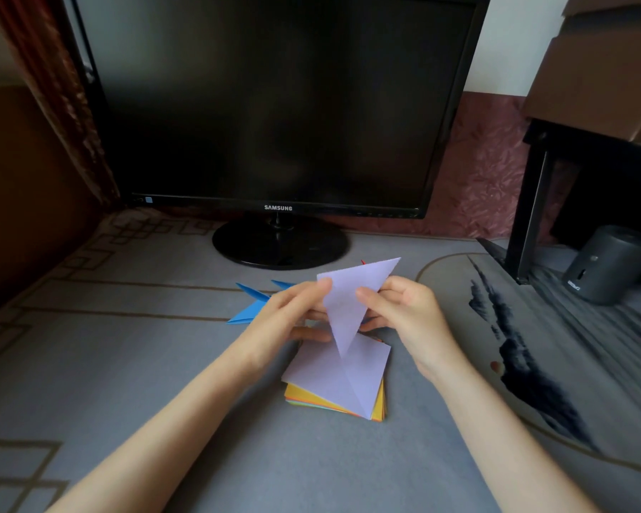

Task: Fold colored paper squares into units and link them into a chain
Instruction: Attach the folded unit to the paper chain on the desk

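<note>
A pale lilac paper [348, 301] folded into a triangle is held up above the carpet, its long point hanging down. My left hand [293, 316] pinches its left edge and my right hand [400, 312] pinches its right edge. Under it lies a stack of colored paper squares [337, 383] with a lilac sheet on top and orange and yellow sheets below. A folded blue paper unit [250, 307] lies on the carpet beyond my left hand, partly hidden by it. A small red tip [362, 261] shows behind the lilac triangle.
A black monitor [274, 105] on a round stand [280, 244] stands just beyond the papers. At the right are a black table leg [530, 216] and a grey cylindrical device [607, 266]. The grey patterned carpet [126, 364] spreads around.
</note>
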